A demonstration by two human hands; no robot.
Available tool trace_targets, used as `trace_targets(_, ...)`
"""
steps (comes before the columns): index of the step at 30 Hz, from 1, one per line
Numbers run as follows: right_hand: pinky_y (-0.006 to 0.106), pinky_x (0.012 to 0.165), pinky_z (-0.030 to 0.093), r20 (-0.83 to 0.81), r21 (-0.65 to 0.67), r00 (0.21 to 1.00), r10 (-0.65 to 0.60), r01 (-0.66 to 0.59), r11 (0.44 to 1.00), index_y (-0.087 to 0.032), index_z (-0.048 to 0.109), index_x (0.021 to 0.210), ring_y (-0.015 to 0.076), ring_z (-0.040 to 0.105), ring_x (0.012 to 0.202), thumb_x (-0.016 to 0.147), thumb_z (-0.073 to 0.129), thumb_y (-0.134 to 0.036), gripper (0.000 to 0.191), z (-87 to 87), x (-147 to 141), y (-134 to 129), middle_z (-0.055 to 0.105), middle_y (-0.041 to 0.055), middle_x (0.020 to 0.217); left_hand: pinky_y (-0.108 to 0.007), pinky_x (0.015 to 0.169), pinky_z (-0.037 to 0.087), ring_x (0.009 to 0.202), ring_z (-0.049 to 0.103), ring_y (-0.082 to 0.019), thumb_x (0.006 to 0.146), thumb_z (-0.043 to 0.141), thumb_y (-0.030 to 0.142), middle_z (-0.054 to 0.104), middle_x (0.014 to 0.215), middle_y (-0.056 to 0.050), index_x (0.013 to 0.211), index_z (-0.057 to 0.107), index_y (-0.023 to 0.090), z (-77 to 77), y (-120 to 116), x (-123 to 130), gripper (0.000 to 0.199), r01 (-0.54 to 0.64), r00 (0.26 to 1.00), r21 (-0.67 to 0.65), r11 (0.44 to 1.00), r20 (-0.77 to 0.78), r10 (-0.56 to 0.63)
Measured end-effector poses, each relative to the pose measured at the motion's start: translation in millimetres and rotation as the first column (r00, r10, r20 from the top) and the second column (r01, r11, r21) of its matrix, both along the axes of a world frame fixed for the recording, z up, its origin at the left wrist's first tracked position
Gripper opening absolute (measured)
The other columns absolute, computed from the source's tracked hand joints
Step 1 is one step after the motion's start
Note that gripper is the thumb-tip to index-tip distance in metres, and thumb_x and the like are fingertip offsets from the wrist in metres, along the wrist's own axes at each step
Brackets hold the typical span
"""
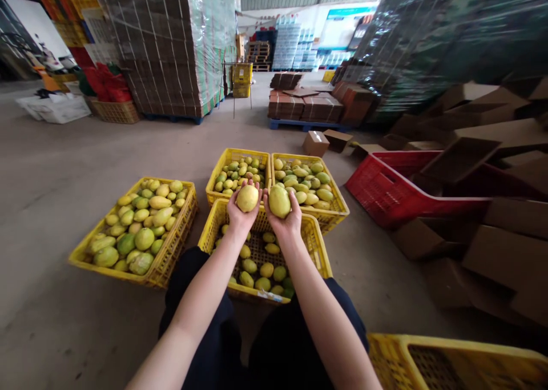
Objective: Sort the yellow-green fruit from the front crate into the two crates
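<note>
My left hand [242, 214] holds a round yellow fruit [247, 198], palm up. Beside it my right hand [287, 221] is curled round a larger yellow-green fruit [279, 201]. Both hands are above the near yellow crate [321, 246], which holds several yellow-green fruits, with parts of its dark floor showing. Just beyond it stand two fuller yellow crates side by side, a left one [217, 167] with small fruits and a right one [338, 207] with longer fruits. Another yellow crate [171, 253], heaped with mixed fruits, stands to the left.
A red crate [381, 193] and a heap of cardboard boxes [505, 253] lie at the right. The rim of a yellow crate [471, 346] shows at the lower right. Wrapped stacks [162, 53] and a blue pallet with flat cardboard [303, 107] stand farther back.
</note>
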State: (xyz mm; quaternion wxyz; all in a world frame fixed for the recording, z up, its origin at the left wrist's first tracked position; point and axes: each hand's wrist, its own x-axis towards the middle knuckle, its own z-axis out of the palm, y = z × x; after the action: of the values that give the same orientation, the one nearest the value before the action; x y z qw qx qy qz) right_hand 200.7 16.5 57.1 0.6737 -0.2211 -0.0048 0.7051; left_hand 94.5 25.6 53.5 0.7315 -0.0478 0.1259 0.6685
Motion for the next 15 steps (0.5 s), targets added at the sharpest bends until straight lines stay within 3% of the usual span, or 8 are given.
trace_targets(4, 0.023, 0.068, 0.06, 0.211, -0.193, 0.972, 0.104, -0.063, 0.979, -0.02, 0.063, 0.097, 0.0151, 0.07, 0.081, 0.095, 0.046, -0.034, 0.022, -19.3, -8, 0, 0.072, 0.0016, 0.082, -0.032, 0.085, 0.057, 0.096, 0.069, -0.02, 0.085, 0.04, 0.02, 0.071, 0.087, -0.009, 0.092, 0.069, 0.013, -2.9, 6, -16, 0.03, -0.043, 0.998, -0.087, 0.995, 0.05, 0.047)
trace_targets(9, 0.025, 0.055, 0.057, 0.381, -0.551, 0.826, 0.415, -0.157, 0.819, -0.018, 0.056, 0.094, 0.0171, 0.067, 0.068, 0.09, 0.054, -0.027, 0.01, -76.1, -31, -18, 0.064, 0.0028, 0.071, -0.031, 0.078, 0.058, 0.084, 0.069, -0.018, 0.081, 0.04, 0.019, 0.07, 0.079, -0.007, 0.087, 0.068, 0.014, 4.1, 12, -46, 0.028, -0.055, 0.991, -0.17, 0.984, 0.113, 0.075)
trace_targets(15, 0.03, 0.048, 0.053, 0.441, -0.76, 0.594, 0.673, -0.151, 0.632, -0.021, 0.052, 0.096, 0.02, 0.061, 0.057, 0.084, 0.061, -0.025, 0.015, -150.0, -38, -67, 0.062, 0.0027, 0.071, -0.029, 0.072, 0.058, 0.077, 0.069, -0.018, 0.078, 0.038, 0.021, 0.068, 0.074, -0.007, 0.08, 0.066, 0.015, 14.8, 9, -97, 0.029, -0.164, 0.982, -0.194, 0.967, 0.066, 0.179)
